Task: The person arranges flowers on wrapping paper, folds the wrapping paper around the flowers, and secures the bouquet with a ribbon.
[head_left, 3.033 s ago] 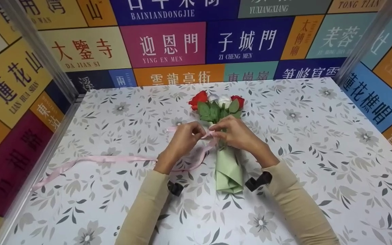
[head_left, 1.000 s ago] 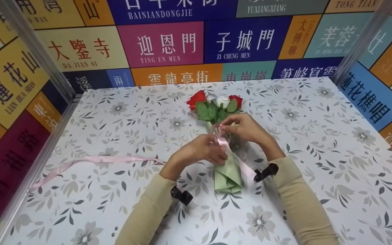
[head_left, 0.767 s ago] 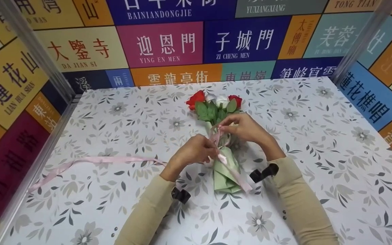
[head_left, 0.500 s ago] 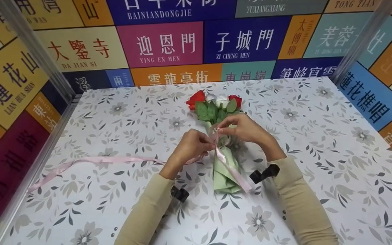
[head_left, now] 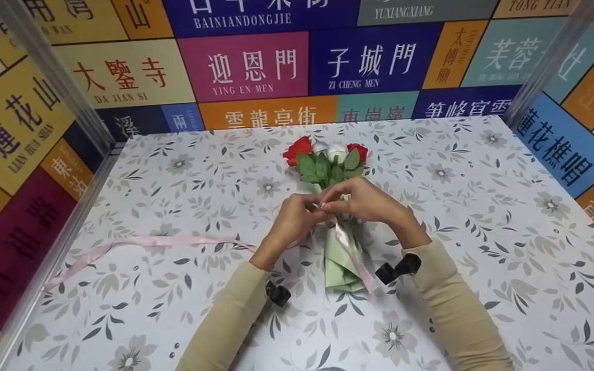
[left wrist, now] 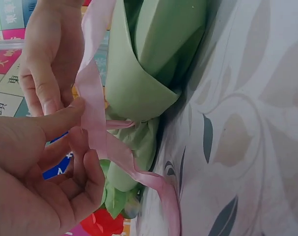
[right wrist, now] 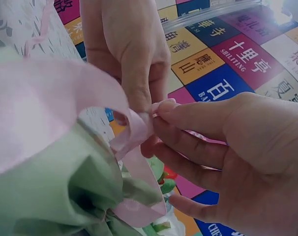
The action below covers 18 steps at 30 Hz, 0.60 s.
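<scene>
A small bouquet of red roses [head_left: 298,151] and pale roses lies on the table, its stems wrapped in green paper [head_left: 335,263]. Pink ribbon [head_left: 345,245] goes around the wrapper's gathered neck, and one tail falls over the paper. My left hand [head_left: 294,219] pinches the ribbon between thumb and fingers, just left of the neck. Fingertips of my right hand [head_left: 364,201] meet it there and pinch ribbon too, as the right wrist view shows. In the left wrist view, a ribbon strip [left wrist: 94,98] passes in front of the fingertips. Hands partly hide the knot area.
A long ribbon length [head_left: 163,240] trails across the flower-patterned table [head_left: 482,257] to its left edge. Printed sign panels [head_left: 245,67] stand behind and on both sides. Black wrist cameras [head_left: 399,268] sit at both cuffs.
A ribbon tail has come over the green wrapper, swinging out right and then settling downward. My left hand dipped over the paper, then rose; my right hand has shifted left to meet it.
</scene>
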Tool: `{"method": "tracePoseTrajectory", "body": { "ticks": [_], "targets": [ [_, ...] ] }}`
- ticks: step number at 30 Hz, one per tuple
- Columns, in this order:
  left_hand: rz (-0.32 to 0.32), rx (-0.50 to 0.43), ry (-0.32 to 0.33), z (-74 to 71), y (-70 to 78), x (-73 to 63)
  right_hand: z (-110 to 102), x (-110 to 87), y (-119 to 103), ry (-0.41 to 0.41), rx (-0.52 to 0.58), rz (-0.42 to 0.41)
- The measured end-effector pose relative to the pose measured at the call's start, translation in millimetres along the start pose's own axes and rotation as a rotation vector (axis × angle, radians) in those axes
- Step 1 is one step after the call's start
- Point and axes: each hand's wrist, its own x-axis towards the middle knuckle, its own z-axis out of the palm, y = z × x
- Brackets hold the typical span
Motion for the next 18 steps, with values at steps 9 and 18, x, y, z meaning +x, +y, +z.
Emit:
{"method": "tracePoseTrajectory", "body": {
  "ticks": [9, 18],
  "targets": [
    [-0.041, -0.052, 0.01, 0.2, 0.1, -1.3, -5.8, -13.4, -11.9, -0.172, -0.248, 0.121],
    [-0.098, -0.092, 0.025, -5.1, -1.9, 0.8, -21.6, -20.2, -5.3, -0.297, -0.31, 0.046]
  ]
}}
